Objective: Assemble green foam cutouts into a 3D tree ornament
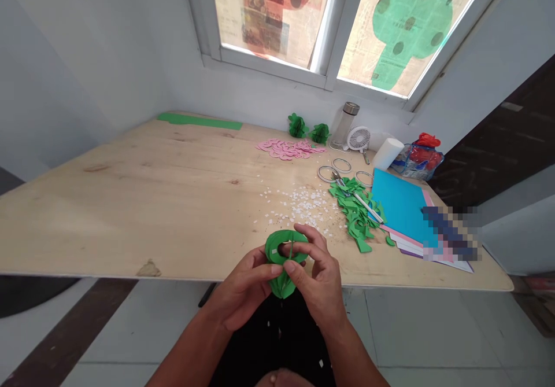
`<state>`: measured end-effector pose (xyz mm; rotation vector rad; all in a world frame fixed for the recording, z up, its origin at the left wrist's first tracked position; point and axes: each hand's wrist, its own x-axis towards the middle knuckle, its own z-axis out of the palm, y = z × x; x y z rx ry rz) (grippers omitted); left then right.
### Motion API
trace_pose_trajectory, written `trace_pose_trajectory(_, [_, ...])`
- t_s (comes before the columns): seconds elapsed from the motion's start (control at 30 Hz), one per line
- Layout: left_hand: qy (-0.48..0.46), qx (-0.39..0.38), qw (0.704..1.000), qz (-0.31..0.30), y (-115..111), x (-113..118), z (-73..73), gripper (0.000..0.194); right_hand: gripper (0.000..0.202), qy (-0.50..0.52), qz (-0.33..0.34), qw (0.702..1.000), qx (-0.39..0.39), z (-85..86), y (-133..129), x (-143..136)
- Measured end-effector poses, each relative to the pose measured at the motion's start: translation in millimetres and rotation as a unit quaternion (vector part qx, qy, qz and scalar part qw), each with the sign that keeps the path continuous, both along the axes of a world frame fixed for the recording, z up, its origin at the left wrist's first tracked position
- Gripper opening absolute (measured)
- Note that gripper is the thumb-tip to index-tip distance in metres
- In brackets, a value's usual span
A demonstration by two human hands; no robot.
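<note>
Over the table's front edge, both hands hold a green paper ornament (281, 286) made of curved, folded cut-outs with an opening in its upper part. My left hand (247, 286) is closed on its left side, thumb pressing near the middle. From the right, my right hand (318, 277) pinches it with thumb and fingers, one finger reaching into the opening. A small white piece (274, 251) shows on the green paper. Just beyond the hands, many white paper bits (306, 205) are scattered on the wooden table (173, 202).
Green scraps (358, 219), scissors (342, 181) and tape rings (341, 165) lie to the right, beside blue paper sheets (399, 205). Pink cut-outs (288, 148), two green paper ornaments (298, 125), a bottle (346, 124), a small fan (359, 139) and a white roll (388, 154) are at the back.
</note>
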<state>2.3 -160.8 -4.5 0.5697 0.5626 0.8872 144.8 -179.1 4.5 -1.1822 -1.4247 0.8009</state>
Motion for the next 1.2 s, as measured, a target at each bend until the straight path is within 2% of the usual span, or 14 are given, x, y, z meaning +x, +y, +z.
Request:
trace_pose_trajectory(0.17, [-0.011, 0.003, 1.000, -0.009, 1.6, -0.1, -3.0, 0.031, 0.016, -0.005, -0.003, 1.000, 0.010, -2.7, 0.4, 0.1])
trace_pose_trajectory(0.37, [0.000, 0.030, 1.000, -0.005, 3.4, 3.8, 1.4, 0.030, 0.008, -0.067, -0.034, 0.996, 0.052, -3.0, -0.8, -1.9])
trace_pose_trajectory(0.47, [0.009, 0.028, 1.000, -0.003, 3.3, 7.3, 4.3, 0.033, 0.007, -0.098, -0.046, 0.992, 0.063, -3.6, -1.0, -1.8])
trace_pose_trajectory(0.63, [0.002, 0.010, 1.000, -0.004, 3.0, 9.6, 4.6, 0.026, 0.006, -0.131, -0.046, 0.988, 0.062, -4.8, -1.1, -0.6])
trace_pose_trajectory(1.03, [-0.009, -0.023, 0.999, 0.022, 3.9, 2.8, -0.7, 0.016, 0.009, -0.058, -0.019, 0.998, 0.021, -7.0, -2.6, 3.9])
trace_pose_trajectory(1.2, [-0.008, 0.011, 1.000, -0.002, 1.9, 2.6, -1.4, 0.025, 0.005, -0.075, -0.036, 0.996, 0.021, -2.8, -4.0, 0.7])
